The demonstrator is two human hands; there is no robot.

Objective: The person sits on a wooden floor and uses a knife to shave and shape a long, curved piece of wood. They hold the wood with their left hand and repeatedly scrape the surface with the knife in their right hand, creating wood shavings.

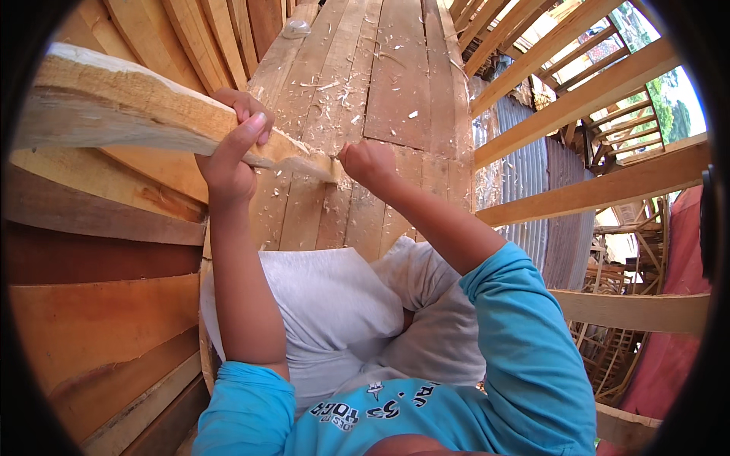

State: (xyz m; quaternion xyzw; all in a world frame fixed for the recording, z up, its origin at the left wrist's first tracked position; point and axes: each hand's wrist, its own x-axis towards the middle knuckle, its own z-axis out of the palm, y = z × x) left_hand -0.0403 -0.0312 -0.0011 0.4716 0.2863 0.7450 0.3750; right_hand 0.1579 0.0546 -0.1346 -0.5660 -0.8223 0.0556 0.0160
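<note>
A long, thick piece of pale wood (pixel 129 106) with a rough, whitish top edge slants from the far left down to the middle. My left hand (pixel 237 144) is wrapped round it near its narrower end, with the thumb on top. That end looks chipped and freshly cut. Just right of the tip, my right hand (pixel 369 163) is closed in a fist, its knuckles beside the wood. A small bit of something shows between fist and wood, but what the fingers hold is hidden.
Wood shavings (pixel 334 95) lie scattered over the plank floor (pixel 395 99). A small clear object (pixel 296 29) sits at the far end. Stacked boards (pixel 106 327) line the left side. Slatted rails (pixel 578 175) bound the right, with corrugated metal sheets (pixel 525 182) beyond them.
</note>
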